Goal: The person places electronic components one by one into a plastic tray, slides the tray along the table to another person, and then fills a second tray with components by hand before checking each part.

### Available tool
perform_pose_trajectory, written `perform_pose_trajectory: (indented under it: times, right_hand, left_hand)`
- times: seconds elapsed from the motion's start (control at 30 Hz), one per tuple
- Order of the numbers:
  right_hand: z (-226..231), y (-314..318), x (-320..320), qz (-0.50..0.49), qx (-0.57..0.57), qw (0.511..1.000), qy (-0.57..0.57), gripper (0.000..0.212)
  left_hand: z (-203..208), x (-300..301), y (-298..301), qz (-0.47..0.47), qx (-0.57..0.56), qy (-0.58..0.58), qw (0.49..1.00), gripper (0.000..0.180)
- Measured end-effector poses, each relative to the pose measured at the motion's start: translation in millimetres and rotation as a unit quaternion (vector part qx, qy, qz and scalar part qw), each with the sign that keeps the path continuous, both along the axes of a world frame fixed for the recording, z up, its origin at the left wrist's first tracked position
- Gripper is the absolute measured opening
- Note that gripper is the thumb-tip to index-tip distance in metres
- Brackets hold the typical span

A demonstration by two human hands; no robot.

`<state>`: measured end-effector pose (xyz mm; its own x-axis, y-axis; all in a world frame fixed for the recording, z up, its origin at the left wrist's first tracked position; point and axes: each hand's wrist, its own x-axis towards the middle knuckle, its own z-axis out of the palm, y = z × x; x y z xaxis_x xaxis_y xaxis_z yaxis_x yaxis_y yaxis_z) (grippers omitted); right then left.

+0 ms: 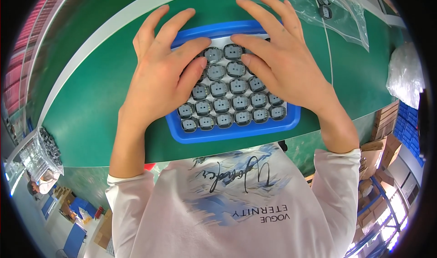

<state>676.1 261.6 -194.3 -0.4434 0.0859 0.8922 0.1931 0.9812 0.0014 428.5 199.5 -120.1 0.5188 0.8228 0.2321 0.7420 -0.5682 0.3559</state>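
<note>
A blue tray [232, 137] holds rows of small grey-and-black rounded plastic housings [221, 105] on a white liner. My left hand [161, 71] reaches over the tray's left side with fingers spread. Its thumb and index fingertips are at the edge of a housing [213, 55] in the far row. Over the right side, my right hand [284, 60] is also spread, its index and thumb tips beside the neighbouring housing [233, 52]. Neither hand is closed around a piece. Both hands hide some housings and parts of the tray's sides.
The tray lies on a green table [95, 103] with a pale raised edge. Beyond my right hand, a clear plastic bag [346, 19] lies near a few loose housings [325, 12] and a thin white cord [328, 53]. Cardboard boxes [375, 155] stand off to the right.
</note>
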Motion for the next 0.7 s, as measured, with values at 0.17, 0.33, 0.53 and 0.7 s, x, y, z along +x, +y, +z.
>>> perform_pose_trajectory:
  times: [0.17,0.33,0.53,0.7]
  right_hand:
    - [28,-13,13,-0.062,-0.25,0.958,-0.125,0.026]
    - [65,-31,15,-0.128,-0.401,0.864,-0.275,0.027]
    - [39,2,29,0.087,-0.009,0.995,-0.052,0.019]
    - [20,13,42,0.023,0.068,0.992,-0.1,0.017]
  left_hand:
    - [0,8,4,-0.017,-0.006,0.015,1.0,0.027]
    - [0,6,5,-0.008,0.001,0.03,1.0,0.027]
    - [4,20,12,-0.038,-0.007,0.006,0.999,0.026]
    - [4,36,18,-0.083,-0.023,0.026,0.996,0.023]
